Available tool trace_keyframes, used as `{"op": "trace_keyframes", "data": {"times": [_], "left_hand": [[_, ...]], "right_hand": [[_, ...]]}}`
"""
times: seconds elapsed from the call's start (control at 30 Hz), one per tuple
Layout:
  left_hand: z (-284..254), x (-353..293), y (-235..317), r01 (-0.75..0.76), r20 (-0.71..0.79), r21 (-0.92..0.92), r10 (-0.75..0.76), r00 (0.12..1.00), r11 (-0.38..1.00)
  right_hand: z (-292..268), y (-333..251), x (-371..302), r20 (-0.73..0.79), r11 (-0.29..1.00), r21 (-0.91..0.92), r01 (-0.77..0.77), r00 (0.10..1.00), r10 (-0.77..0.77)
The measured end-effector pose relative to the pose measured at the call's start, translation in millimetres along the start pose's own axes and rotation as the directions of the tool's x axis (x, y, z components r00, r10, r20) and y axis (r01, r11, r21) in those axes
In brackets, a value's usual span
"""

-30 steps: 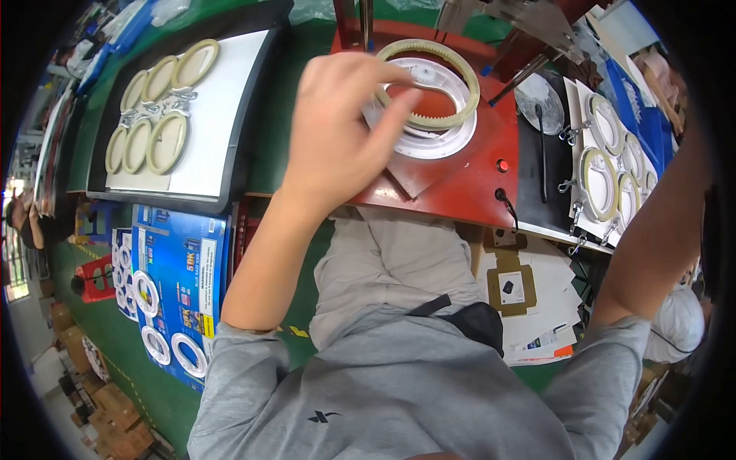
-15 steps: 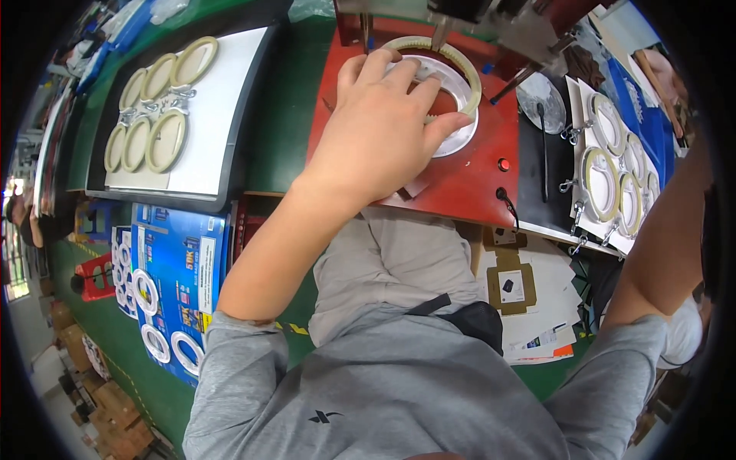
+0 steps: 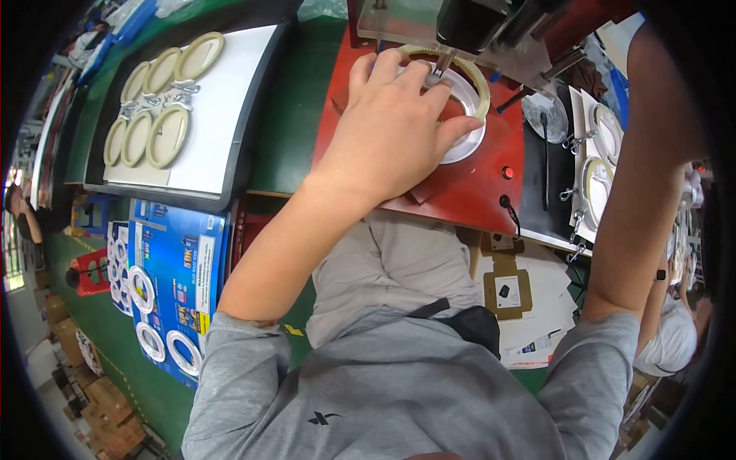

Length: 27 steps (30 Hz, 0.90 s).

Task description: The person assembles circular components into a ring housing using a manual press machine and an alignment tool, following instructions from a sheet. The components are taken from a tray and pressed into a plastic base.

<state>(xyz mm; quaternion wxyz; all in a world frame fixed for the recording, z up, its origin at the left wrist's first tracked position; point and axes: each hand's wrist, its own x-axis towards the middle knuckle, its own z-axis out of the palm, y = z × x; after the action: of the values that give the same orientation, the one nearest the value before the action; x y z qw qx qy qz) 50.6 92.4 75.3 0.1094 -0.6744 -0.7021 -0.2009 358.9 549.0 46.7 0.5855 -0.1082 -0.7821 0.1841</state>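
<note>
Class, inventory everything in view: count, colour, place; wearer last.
Press: one, red, upper centre
Base ring: one, white, on press
Toothed ring: one, cream, on press
Tray: one, black, upper left
Oval rings: six, yellowish, on tray
Printed sheet: one, blue, left
Loose rings: three, white, printed sheet
Boxes: several, brown, lower left
Dish: one, clear, right
Clasped rings: at least two, pale, right
Card: one, brown, lower right
Co-workers: at least two, one in white, edges
Shirt: one, grey, bottom
Trousers: one, pale, centre
Left hand: one, bare, over rings
Right arm: one, bare, right
</note>
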Motion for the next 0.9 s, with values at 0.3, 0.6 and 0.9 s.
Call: {"op": "trace_keyframes", "data": {"times": [0.3,0.6,0.9], "left_hand": [[-15.0,-55.6,-50.2,-0.086,-0.3,-0.42,-0.049,0.953,0.903],[25.4,-102.2,-61.6,0.332,0.071,-0.876,-0.589,0.805,0.348],[27.4,-104.3,-61.0,0.325,0.108,-0.907,-0.6,0.793,0.267]], "right_hand": [[136.6,-401.3,-21.1,-0.008,0.974,-0.185,0.13,0.991,-0.134],[122.2,-389.6,-128.1,0.555,0.692,-0.72,0.058,0.646,0.524],[111.8,-399.4,-123.5,0.613,0.705,-0.702,0.1,0.59,0.526]]}}
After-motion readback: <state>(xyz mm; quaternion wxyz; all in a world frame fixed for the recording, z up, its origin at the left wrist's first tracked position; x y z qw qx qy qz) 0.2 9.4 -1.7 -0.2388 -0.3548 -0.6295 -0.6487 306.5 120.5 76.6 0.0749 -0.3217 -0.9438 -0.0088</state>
